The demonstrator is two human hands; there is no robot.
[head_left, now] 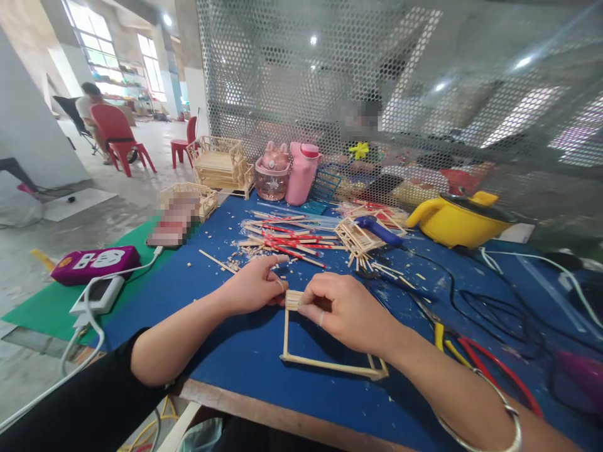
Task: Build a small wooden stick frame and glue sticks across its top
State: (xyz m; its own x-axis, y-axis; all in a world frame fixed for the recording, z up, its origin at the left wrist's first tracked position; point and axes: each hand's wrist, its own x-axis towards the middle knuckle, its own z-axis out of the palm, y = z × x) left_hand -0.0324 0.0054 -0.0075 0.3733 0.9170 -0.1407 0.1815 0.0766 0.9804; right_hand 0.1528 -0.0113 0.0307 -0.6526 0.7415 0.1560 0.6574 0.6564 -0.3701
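Note:
A rectangular frame of thin wooden sticks (pixel 325 363) lies on the blue tabletop before me. Short sticks (pixel 294 300) sit side by side across its far left corner. My right hand (pixel 348 311) is closed in a pinch at the right end of these short sticks, covering part of the frame. Against the corner's left side rests my left hand (pixel 254 285), its index finger stretched out and its thumb apart, fingertips touching the frame's edge. Beyond both hands are loose wooden sticks (pixel 282 235), some red, among small cut bits. A blue glue gun (pixel 379 231) leans on a small stick structure (pixel 355 237).
Yellow-handled pliers (pixel 440 336) and black cables (pixel 490 307) lie right. A yellow pot (pixel 456 220), a pink bottle (pixel 302 172) and a pink jar (pixel 272 176) stand behind. At left are a phone (pixel 174 220), a purple case (pixel 94 265) and wooden stick models (pixel 219 166).

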